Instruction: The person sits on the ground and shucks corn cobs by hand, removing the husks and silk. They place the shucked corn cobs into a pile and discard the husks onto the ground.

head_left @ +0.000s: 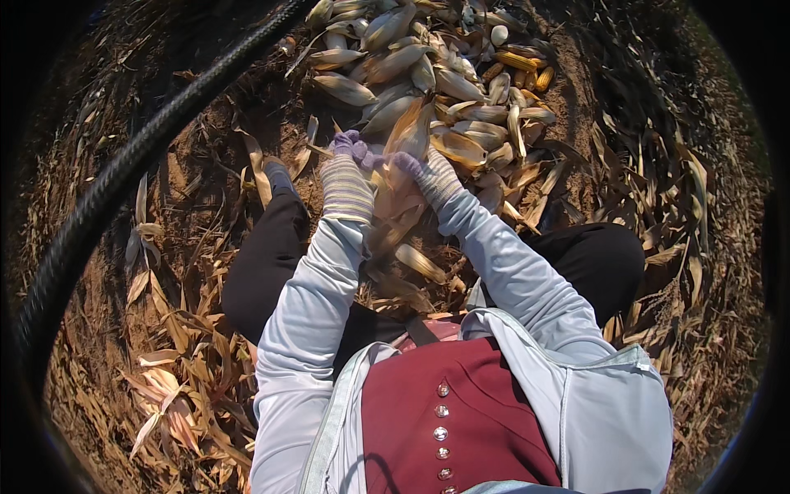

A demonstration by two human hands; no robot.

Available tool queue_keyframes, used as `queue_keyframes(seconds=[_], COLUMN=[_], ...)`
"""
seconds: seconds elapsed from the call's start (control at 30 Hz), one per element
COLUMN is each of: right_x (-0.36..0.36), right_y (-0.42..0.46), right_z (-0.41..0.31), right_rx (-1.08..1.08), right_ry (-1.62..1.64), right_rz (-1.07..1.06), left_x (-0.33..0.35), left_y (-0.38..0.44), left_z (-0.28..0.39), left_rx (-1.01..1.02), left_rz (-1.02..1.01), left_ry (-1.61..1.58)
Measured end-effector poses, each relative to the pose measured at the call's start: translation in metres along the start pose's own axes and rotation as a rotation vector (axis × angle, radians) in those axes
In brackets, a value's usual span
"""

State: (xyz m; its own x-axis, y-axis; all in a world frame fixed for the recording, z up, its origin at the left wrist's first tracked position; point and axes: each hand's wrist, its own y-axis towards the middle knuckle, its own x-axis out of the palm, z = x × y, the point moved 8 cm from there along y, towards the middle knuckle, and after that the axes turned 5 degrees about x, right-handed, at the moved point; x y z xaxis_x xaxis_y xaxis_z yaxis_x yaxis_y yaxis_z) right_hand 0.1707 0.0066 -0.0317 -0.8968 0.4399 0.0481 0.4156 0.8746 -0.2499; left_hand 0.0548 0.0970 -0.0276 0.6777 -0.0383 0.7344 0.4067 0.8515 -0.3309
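My left hand (pixel 350 176) and my right hand (pixel 429 178), both in striped knit gloves with purple fingers, meet in front of me. Between them stands an ear of corn in dry husk (pixel 410 133), its tip pointing away from me. The right hand grips this ear near its lower part. Curled fingers of the left hand close on husk leaves at the ear's left side; the exact grip is partly hidden. Below the hands, pale husk leaves (pixel 398 207) hang blurred. Just beyond lies a heap of unhusked corn ears (pixel 395 65).
Several bare yellow cobs (pixel 518 60) lie at the heap's right edge. A husk-covered piece (pixel 421 262) rests between my legs. Loose husks (pixel 170 401) litter the soil at left, dry stalks (pixel 673 185) at right. A black braided cable (pixel 154 133) crosses the upper left.
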Motion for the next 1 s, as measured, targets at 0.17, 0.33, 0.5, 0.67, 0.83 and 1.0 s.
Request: queue_keyframes(seconds=[0.17,0.33,0.5,0.67,0.83,1.0], right_x=[-0.080,-0.150,-0.154,-0.121,-0.056,-0.021], right_y=[0.013,0.041,0.023,0.005,0.006,0.007], right_z=[-0.009,0.012,0.000,-0.025,-0.029,-0.026], right_rx=[0.193,0.031,0.065,0.012,-0.051,-0.020], right_ry=[0.914,0.718,0.442,0.045,-0.015,0.013], right_rz=[0.337,0.412,0.510,0.477,0.284,0.113], left_x=[-0.051,-0.061,-0.055,-0.010,0.058,0.026], left_y=[0.032,0.013,0.018,0.001,-0.028,-0.024], left_z=[0.013,-0.021,0.037,0.094,0.006,-0.044], left_rx=[-0.136,-0.178,0.113,0.906,0.552,0.294], left_rz=[-0.794,0.167,0.259,0.216,-0.424,-0.354], left_ry=[-0.380,0.064,0.525,0.818,1.020,1.444])
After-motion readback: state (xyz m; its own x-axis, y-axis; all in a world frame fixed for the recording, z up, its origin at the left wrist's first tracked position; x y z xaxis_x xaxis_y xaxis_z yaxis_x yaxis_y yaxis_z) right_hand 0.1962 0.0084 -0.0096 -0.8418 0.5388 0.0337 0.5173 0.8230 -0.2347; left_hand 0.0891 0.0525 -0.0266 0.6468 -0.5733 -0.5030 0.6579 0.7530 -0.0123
